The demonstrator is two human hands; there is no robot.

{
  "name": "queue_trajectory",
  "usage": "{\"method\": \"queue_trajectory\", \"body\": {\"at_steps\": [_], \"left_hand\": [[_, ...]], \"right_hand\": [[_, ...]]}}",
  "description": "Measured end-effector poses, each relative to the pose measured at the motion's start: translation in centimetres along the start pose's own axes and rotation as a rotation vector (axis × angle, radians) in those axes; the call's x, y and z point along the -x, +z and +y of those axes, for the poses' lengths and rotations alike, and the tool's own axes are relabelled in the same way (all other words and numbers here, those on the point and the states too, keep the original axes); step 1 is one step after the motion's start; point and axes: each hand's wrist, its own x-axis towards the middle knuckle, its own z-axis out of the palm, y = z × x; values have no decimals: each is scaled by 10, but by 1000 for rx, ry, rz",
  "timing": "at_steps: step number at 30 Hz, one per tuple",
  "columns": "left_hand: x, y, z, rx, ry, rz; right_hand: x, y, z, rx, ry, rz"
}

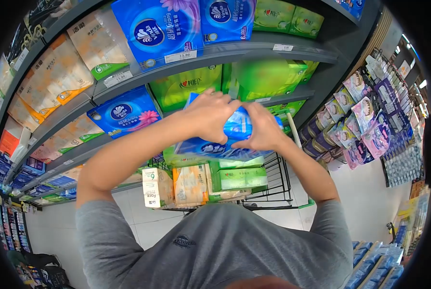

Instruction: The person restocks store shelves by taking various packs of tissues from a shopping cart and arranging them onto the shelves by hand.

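Both my hands hold a blue tissue pack (238, 124) above the shopping cart, in front of the shelf. My left hand (210, 114) grips its left top part with bent fingers. On the right side, my right hand (262, 126) wraps round the pack, the two thumbs close together near its middle. Much of the pack is covered by my hands. Below it in the wire cart (284, 185) lie a white tissue pack (150, 188), an orange-and-cream pack (190, 184) and a green pack (239, 178).
Ahead, a dark curved shelf (268, 50) carries blue, green and cream tissue packs in several rows. To the right hangs a rack of small pink and purple packets (357, 118). Blue packaged goods (377, 265) are stacked at the lower right. Pale floor tiles (52, 224) surround the cart.
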Motion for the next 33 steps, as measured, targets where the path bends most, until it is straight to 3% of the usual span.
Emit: {"method": "queue_trajectory", "body": {"at_steps": [1, 2, 4, 6, 8, 9, 10, 12, 14, 15, 17, 21, 23, 24, 27, 31, 33], "left_hand": [[4, 1, 2, -123, 97, 381], [9, 1, 6, -129, 96, 379], [24, 3, 19, -62, 107, 890], [41, 29, 17, 18, 106, 899], [42, 45, 7, 454, -393, 348], [31, 50, -7, 673, -635, 284], [20, 51, -20, 678, -646, 291], [-5, 39, -40, 976, -527, 452], [-33, 3, -41, 1221, -234, 505], [-41, -13, -42, 1219, -243, 508], [-55, -33, -49, 772, -126, 751], [-83, -47, -86, 528, -285, 689], [-91, -56, -83, 378, -390, 779], [-96, -53, -88, 374, -394, 781], [-107, -41, -101, 282, -534, 850], [-114, -30, -111, 282, -508, 895], [-117, -28, -115, 307, -493, 873]], "right_hand": [[-1, -7, 6, 52, -24, 100], [-2, -16, 11, 104, -48, 200], [-4, -44, 17, 89, 25, 308], [-3, -66, 30, 27, 177, 466], [-6, -90, 28, -257, 289, 565], [-9, -99, 35, -333, 265, 617], [-12, -106, 40, -410, 238, 666], [-19, -114, 39, -578, 184, 687], [-27, -117, 59, -910, -28, 659], [-32, -119, 80, -816, -53, 648], [-56, -132, 91, -730, -87, 632], [-104, -170, 96, -415, 17, 424], [-132, -177, 108, -208, 18, 400], [-141, -176, 109, -210, 13, 399], [-160, -167, 104, -702, -49, 353], [-185, -153, 147, -723, -115, 309], [-192, -149, 163, -431, -159, 314]]}}
